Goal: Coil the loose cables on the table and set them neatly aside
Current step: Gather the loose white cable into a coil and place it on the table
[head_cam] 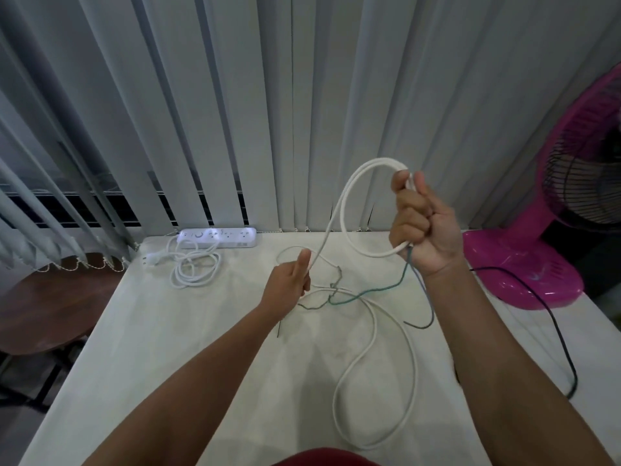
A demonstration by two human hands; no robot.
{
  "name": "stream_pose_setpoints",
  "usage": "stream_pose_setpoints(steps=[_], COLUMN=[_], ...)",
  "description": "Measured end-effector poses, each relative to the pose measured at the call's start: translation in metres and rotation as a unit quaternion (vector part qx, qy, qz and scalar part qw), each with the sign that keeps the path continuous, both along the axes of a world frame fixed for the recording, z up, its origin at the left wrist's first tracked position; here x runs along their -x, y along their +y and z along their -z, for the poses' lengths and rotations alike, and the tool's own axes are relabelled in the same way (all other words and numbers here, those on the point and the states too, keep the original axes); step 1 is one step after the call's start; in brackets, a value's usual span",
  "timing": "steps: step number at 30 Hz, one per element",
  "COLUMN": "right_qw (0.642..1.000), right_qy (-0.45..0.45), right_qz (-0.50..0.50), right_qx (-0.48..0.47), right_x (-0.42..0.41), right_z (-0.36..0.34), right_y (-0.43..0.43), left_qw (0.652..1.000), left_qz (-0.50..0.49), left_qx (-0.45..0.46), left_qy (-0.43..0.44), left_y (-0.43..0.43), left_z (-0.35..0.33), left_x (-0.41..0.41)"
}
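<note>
A thick white cable forms a loop held up above the white table. My right hand is shut on that loop, with bare green and grey wire ends hanging below the fist. My left hand pinches the same cable lower down, thumb up. The rest of the cable lies in wide loose curves on the table in front of me. Thin green and grey wires lie tangled near the table's middle.
A white power strip with its cord in a loose coil sits at the back left. A pink fan stands on the right, its dark cord trailing across the table edge. Vertical blinds hang behind. A brown round table is at the left.
</note>
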State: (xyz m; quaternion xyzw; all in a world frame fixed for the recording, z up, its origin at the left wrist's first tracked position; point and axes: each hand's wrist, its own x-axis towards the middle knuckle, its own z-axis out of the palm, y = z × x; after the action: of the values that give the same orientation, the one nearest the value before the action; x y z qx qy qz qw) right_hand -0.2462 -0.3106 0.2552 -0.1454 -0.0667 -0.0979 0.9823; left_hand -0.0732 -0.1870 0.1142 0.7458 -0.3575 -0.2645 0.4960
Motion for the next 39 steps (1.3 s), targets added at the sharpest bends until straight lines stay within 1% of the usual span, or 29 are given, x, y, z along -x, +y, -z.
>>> stream_pose_setpoints(steps=[3, 5, 7, 9, 10, 11, 13, 15, 17, 18, 19, 20, 21, 22, 23, 24, 25, 27, 28, 31, 34, 35, 36, 37, 39], right_qw=[1.000, 0.998, 0.996, 0.994, 0.988, 0.973, 0.930, 0.871, 0.787, 0.742, 0.704, 0.676, 0.653, 0.633, 0.620, 0.620, 0.631, 0.664, 0.686, 0.774, 0.837, 0.857, 0.875, 0.891, 0.915], right_qy=[-0.001, -0.024, -0.045, -0.020, 0.022, 0.076, 0.170, 0.256, 0.335, 0.367, 0.389, 0.404, 0.415, 0.424, 0.430, 0.433, 0.437, 0.448, 0.449, 0.413, 0.368, 0.348, 0.327, 0.303, 0.261], right_qz=[0.016, 0.033, 0.058, 0.110, 0.151, 0.193, 0.243, 0.261, 0.259, 0.258, 0.260, 0.264, 0.267, 0.265, 0.255, 0.239, 0.216, 0.164, 0.134, 0.050, 0.035, 0.036, 0.037, 0.036, 0.052], right_qx=[-0.016, -0.045, -0.051, -0.013, 0.034, 0.097, 0.217, 0.329, 0.449, 0.499, 0.534, 0.557, 0.575, 0.592, 0.605, 0.609, 0.604, 0.576, 0.556, 0.477, 0.403, 0.377, 0.355, 0.335, 0.303], right_x=[0.009, 0.016, 0.019, 0.019, 0.018, 0.016, 0.010, 0.000, -0.011, -0.016, -0.021, -0.025, -0.028, -0.030, -0.031, -0.032, -0.032, -0.030, -0.029, -0.026, -0.026, -0.026, -0.025, -0.025, -0.025], right_z=[-0.002, 0.000, 0.003, 0.006, 0.008, 0.011, 0.018, 0.027, 0.035, 0.039, 0.041, 0.044, 0.047, 0.049, 0.051, 0.052, 0.052, 0.052, 0.051, 0.049, 0.043, 0.040, 0.036, 0.031, 0.020], right_y=[-0.001, -0.007, -0.017, -0.025, -0.027, -0.029, -0.030, -0.027, -0.020, -0.016, -0.011, -0.006, -0.002, 0.001, 0.004, 0.008, 0.011, 0.016, 0.018, 0.022, 0.022, 0.021, 0.020, 0.019, 0.016], left_qw=[1.000, 0.999, 0.998, 0.994, 0.992, 0.990, 0.978, 0.956, 0.941, 0.935, 0.928, 0.922, 0.921, 0.926, 0.936, 0.947, 0.957, 0.969, 0.971, 0.976, 0.973, 0.976, 0.982, 0.989, 0.997], left_qz=[-0.015, -0.011, -0.006, -0.003, 0.008, 0.033, 0.115, 0.187, 0.240, 0.271, 0.304, 0.331, 0.345, 0.341, 0.324, 0.297, 0.266, 0.204, 0.185, 0.153, 0.106, 0.087, 0.067, 0.053, 0.057], left_qx=[0.010, 0.013, 0.010, -0.006, -0.023, -0.049, -0.111, -0.135, -0.116, -0.103, -0.094, -0.085, -0.070, -0.048, -0.022, 0.006, 0.027, 0.040, 0.034, 0.030, 0.023, 0.022, 0.024, 0.031, 0.040], left_qy=[-0.021, -0.036, -0.066, -0.110, -0.123, -0.128, -0.136, -0.181, -0.206, -0.204, -0.195, -0.182, -0.168, -0.154, -0.140, -0.124, -0.114, -0.133, -0.146, -0.153, -0.203, -0.200, -0.177, -0.131, -0.017], left_y=[-0.001, 0.001, 0.006, 0.005, 0.003, -0.001, -0.010, -0.019, -0.025, -0.027, -0.028, -0.027, -0.026, -0.025, -0.024, -0.022, -0.022, -0.021, -0.020, -0.019, -0.021, -0.021, -0.021, -0.021, -0.020], left_z=[0.021, 0.034, 0.044, 0.046, 0.041, 0.033, 0.009, -0.017, -0.047, -0.061, -0.073, -0.083, -0.090, -0.094, -0.097, -0.098, -0.097, -0.094, -0.093, -0.091, -0.091, -0.090, -0.089, -0.087, -0.084], left_x=[0.003, 0.006, 0.009, 0.008, 0.006, 0.005, 0.005, 0.009, 0.014, 0.016, 0.018, 0.018, 0.017, 0.015, 0.011, 0.005, -0.001, -0.018, -0.027, -0.043, -0.048, -0.048, -0.047, -0.045, -0.039])
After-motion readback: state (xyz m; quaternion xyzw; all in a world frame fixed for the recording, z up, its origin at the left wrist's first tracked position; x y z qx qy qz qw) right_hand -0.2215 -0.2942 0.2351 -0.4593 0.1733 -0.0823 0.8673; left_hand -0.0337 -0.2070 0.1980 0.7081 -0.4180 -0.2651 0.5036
